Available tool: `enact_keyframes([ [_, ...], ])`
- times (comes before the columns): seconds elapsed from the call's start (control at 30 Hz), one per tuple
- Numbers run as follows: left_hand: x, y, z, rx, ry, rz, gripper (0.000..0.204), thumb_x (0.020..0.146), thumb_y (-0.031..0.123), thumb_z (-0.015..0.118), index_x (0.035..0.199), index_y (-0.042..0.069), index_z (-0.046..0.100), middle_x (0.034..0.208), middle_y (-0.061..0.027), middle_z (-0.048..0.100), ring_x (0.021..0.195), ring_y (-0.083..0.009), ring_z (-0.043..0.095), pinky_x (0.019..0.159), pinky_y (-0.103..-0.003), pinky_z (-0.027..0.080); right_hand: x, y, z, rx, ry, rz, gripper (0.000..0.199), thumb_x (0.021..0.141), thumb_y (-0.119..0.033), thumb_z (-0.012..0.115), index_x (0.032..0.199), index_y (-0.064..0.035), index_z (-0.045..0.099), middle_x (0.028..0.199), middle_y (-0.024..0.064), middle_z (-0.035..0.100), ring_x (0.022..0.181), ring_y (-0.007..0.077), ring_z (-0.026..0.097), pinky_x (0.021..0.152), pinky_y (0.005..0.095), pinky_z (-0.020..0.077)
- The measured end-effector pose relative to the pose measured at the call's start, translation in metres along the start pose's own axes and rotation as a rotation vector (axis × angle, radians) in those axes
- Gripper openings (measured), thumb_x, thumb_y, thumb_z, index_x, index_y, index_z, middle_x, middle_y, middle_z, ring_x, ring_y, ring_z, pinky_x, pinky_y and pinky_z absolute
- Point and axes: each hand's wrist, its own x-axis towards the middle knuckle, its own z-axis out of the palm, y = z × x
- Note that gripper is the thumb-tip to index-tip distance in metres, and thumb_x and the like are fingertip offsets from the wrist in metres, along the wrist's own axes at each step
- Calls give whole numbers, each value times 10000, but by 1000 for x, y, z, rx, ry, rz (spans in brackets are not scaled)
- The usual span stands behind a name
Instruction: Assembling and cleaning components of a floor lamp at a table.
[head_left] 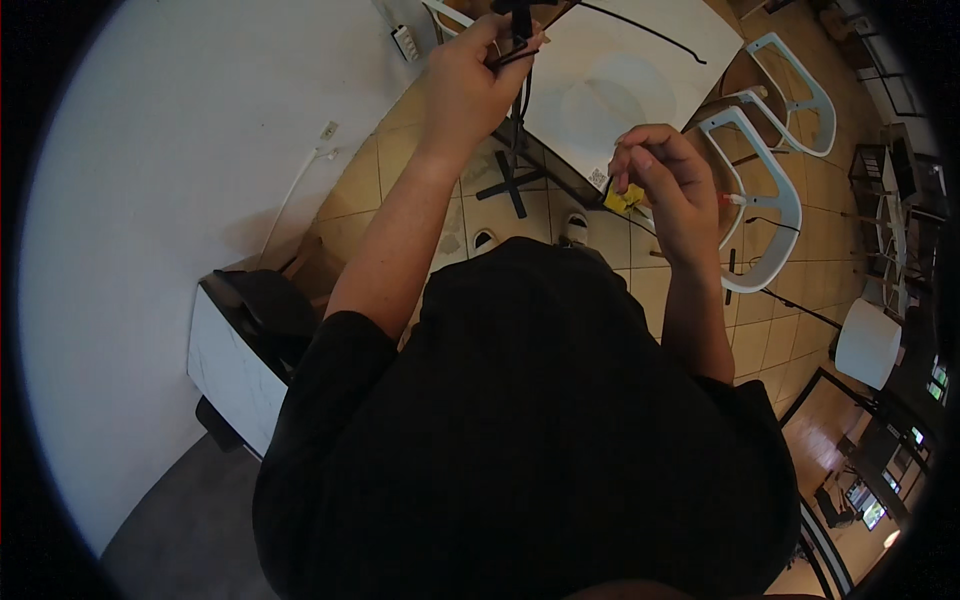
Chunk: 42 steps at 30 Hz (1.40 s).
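Both hands hold things: left hand [470, 75] black cable [520, 50], right hand [665, 185] yellow tag [623, 198].

Your left hand [470, 75] holds a black cable [518, 50]; your right hand [665, 185] a small yellow piece [623, 198]. Worktop [620, 80] white. Chairs [775, 200] white. Floor tiles [375, 175] tan. Your shirt [530, 420] black.

Both raised hands, left [465, 75] and right [665, 175], closed.

Black cable [520, 50] top cut off (frame edge).
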Motion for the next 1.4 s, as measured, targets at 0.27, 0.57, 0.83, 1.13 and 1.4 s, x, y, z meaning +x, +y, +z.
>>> enact_keyframes([
  [0.27, -6, 6, 21, 37, 332, 92, 205, 822, 165, 785, 875, 7, 664, 685, -104, 649, 540, -135, 607, 493, -271, 437, -2, 20, 14, -17, 86, 70, 141, 981, -87, 551, 1079, -3, 609, 859, 43, 625, 748, 90, 549, 710, 242, 459],
  [0.57, -5, -3, 20, -151, 123, 17, 150, 910, 11, 654, 1041, -56, 679, 906, -104, 728, 834, -96, 664, 739, -240, 515, -8, 28, 15, -49, 157, 81, 144, 983, -91, 552, 1081, -6, 614, 872, 43, 632, 754, 88, 558, 713, 235, 464],
  [0.83, -6, 13, 9, -202, 68, -60, 158, 907, 24, 663, 1050, -36, 689, 896, -84, 736, 829, -75, 662, 744, -219, 509, 0, 28, 13, -50, 117, 91, 156, 983, -104, 559, 1094, -8, 612, 884, 37, 637, 759, 82, 558, 718, 239, 467],
  [1.13, -18, 6, -25, -207, -61, -191, 131, 914, 67, 678, 1011, -21, 690, 894, -49, 722, 808, -64, 614, 753, -212, 470, 8, 30, -5, -155, -98, 195, 230, 957, -128, 614, 1155, -13, 604, 958, 39, 638, 820, 87, 581, 750, 235, 474],
  [1.4, -33, 23, -44, -106, 118, -221, 191, 958, 115, 649, 1069, -36, 681, 922, -52, 698, 882, -106, 623, 851, -250, 477, 13, 25, -25, -157, -136, 269, 258, 950, -137, 631, 1169, -4, 603, 1005, 51, 627, 866, 102, 592, 790, 251, 494],
])
